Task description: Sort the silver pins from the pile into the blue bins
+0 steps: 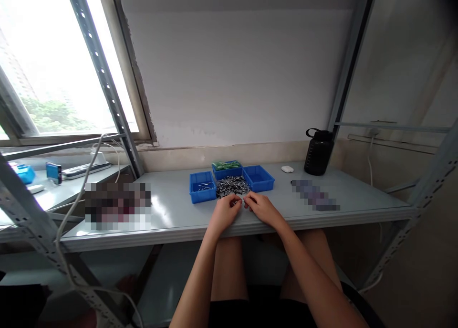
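Observation:
My left hand (229, 210) rests at the front of the table with its fingers curled into a pinch. Close beside it, my right hand (261, 207) is also pinched, the two sets of fingertips nearly meeting. Whatever lies between the fingers is too small to make out. Just beyond both hands spreads a pile of small, slender silver and black metal pieces (233, 185). Left of the pile, a blue bin (202, 196) holds a few thin silver pieces. A second blue bin (265, 185) stands to the right, and a third, at the back, contains green packets (226, 165).
A black bottle (317, 153) and a white earbud case (287, 169) stand at the back right of the grey table (171, 175). Blurred-out items lie at both sides. Metal shelf posts frame the table, and a white cable (73, 208) hangs at the left.

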Available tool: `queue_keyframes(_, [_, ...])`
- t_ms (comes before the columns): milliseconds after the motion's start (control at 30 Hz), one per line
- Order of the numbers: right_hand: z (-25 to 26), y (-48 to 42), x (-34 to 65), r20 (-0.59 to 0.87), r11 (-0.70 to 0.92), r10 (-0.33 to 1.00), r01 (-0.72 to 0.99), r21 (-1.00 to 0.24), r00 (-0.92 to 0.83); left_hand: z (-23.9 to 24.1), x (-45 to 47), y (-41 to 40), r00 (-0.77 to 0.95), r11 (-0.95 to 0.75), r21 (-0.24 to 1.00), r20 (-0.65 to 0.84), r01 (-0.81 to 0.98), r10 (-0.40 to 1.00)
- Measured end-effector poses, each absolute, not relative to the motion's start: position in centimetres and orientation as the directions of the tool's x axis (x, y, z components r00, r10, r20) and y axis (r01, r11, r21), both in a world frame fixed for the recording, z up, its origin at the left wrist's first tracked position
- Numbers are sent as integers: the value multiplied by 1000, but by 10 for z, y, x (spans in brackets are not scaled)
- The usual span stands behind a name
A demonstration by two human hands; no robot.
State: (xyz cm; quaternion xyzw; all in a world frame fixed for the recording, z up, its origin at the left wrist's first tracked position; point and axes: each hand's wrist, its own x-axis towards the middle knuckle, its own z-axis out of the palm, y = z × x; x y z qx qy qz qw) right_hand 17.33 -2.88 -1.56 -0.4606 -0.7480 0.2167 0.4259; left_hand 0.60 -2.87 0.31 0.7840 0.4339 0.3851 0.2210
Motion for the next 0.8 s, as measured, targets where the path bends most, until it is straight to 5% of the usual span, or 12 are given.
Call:
queue_keyframes(533, [-9, -46, 178, 404, 552, 832, 491, -674, -380, 1, 0, -44, 258, -545, 683, 484, 487, 836])
queue_keyframes(800, [-24, -74, 196, 448, 541, 841, 475, -693, -304, -6, 13, -68, 241, -547, 691, 496, 473, 835])
